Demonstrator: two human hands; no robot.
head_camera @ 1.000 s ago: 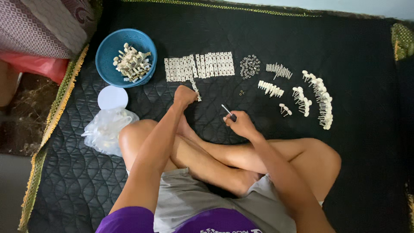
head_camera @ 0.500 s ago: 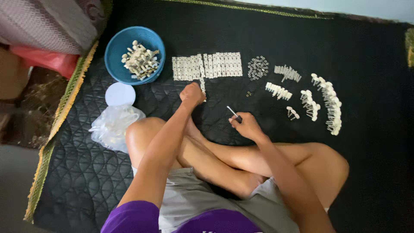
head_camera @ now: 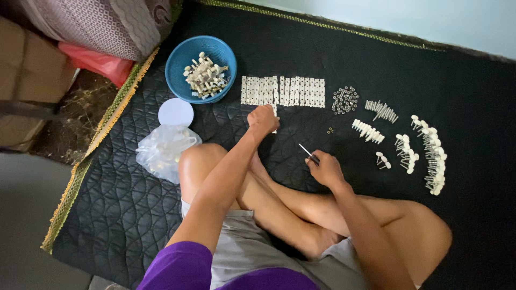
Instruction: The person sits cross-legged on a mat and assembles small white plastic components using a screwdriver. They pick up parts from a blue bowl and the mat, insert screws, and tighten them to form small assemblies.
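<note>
A black quilted mat (head_camera: pixel 134 215) with a green and gold braided edge covers the floor, and a person sits cross-legged on it, bare knees spread wide, purple sleeve at the near shoulder. The left hand (head_camera: pixel 263 119) reaches forward with the fingers curled into a loose fist, pressing down on a small white piece (head_camera: pixel 274 111) at the near edge of a row of white strips (head_camera: pixel 283 91) laid flat side by side; whether the fingers pinch that piece I cannot tell. The right hand (head_camera: pixel 325 169) rests lower on the mat, closed around a thin metal tool (head_camera: pixel 307 152) whose tip points up and to the left, towards the other hand but apart from it. Beyond the left hand, a blue bowl (head_camera: pixel 185 56) holds a heap of pale assembled parts (head_camera: pixel 205 75). Just below it lies a round white lid (head_camera: pixel 176 112), and below that a crumpled clear plastic bag (head_camera: pixel 161 150) touches the person's left knee. To the right of the strips sits a cluster of tiny rings (head_camera: pixel 344 99), then short rows of pins (head_camera: pixel 381 110), white pegs (head_camera: pixel 367 131) and a long curved line of white-headed pieces (head_camera: pixel 433 161). A patterned cushion (head_camera: pixel 107 27) and a red bag (head_camera: pixel 97 62) lie off the mat's far left corner.
</note>
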